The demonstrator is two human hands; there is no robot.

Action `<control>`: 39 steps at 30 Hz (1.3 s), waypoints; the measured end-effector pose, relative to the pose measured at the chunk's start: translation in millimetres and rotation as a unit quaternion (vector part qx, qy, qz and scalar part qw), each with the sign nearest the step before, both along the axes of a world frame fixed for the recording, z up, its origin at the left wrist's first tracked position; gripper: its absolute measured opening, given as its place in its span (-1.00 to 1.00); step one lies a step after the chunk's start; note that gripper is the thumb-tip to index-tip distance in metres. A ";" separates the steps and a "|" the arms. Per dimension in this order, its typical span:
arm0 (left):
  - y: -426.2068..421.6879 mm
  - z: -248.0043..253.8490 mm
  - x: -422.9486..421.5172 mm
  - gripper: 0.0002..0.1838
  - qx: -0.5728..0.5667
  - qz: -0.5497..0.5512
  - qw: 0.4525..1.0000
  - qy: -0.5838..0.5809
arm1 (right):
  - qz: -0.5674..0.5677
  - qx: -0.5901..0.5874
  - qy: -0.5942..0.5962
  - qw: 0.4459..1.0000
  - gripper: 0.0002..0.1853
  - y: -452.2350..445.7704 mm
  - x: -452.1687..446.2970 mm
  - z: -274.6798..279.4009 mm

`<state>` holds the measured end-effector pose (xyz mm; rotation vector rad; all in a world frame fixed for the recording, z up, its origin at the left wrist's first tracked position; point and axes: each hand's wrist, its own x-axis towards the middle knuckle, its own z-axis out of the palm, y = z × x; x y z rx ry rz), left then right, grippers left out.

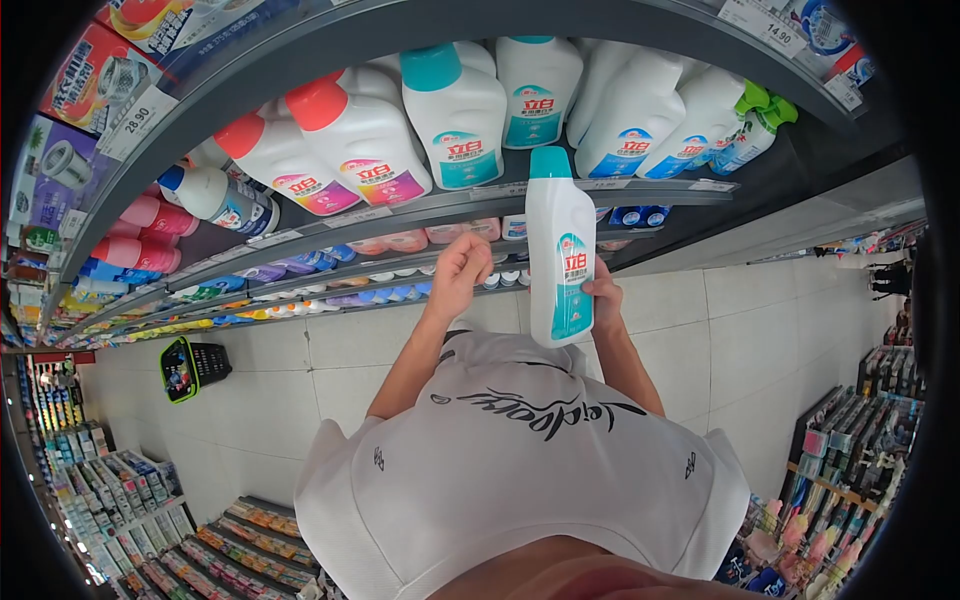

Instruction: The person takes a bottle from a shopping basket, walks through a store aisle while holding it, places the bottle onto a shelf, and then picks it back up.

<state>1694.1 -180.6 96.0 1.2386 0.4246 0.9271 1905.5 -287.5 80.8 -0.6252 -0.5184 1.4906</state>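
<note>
My right hand (606, 296) is wrapped round the lower side of a white bleach bottle (562, 245) with a teal cap and a teal-and-red label. The bottle stands nearly upright in front of the shelf, its label facing up to me. To its left, my left hand (464, 268) is raised with curled fingers, apart from the bottle, and nothing shows in it. Behind, on the shelf, are similar teal-capped bottles (455, 120), red-capped bottles (375, 150) with pink labels, and white bottles (632, 125) with blue labels.
Price tags line the grey shelf edge (440, 207). Lower shelves below it hold more bottles. A black basket (207, 362) with a green rim stands on the tiled floor (390, 352) at left. Stocked racks (120, 490) rise behind me on the left, with more racks (845, 450) on the right.
</note>
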 end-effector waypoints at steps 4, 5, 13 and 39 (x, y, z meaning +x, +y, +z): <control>-1.3 2.7 -0.3 -0.83 -0.028 -0.007 0.999 -0.015 | -0.002 -0.003 -0.002 1.000 -0.15 -0.2 -0.1 0.5; -1.3 2.6 -0.9 -0.83 -0.028 -0.007 0.999 -0.016 | -0.001 -0.003 -0.002 1.000 -0.15 0.3 -0.3 -0.8; -1.7 3.2 -1.2 -0.97 0.014 -0.001 1.000 0.008 | -0.010 -0.012 -0.010 1.000 -0.15 -1.0 -0.1 -0.4; -1.5 -2.2 -9.3 -0.90 -0.026 -0.011 0.999 0.016 | -0.003 -0.008 -0.008 1.000 -0.17 1.1 -3.4 -5.5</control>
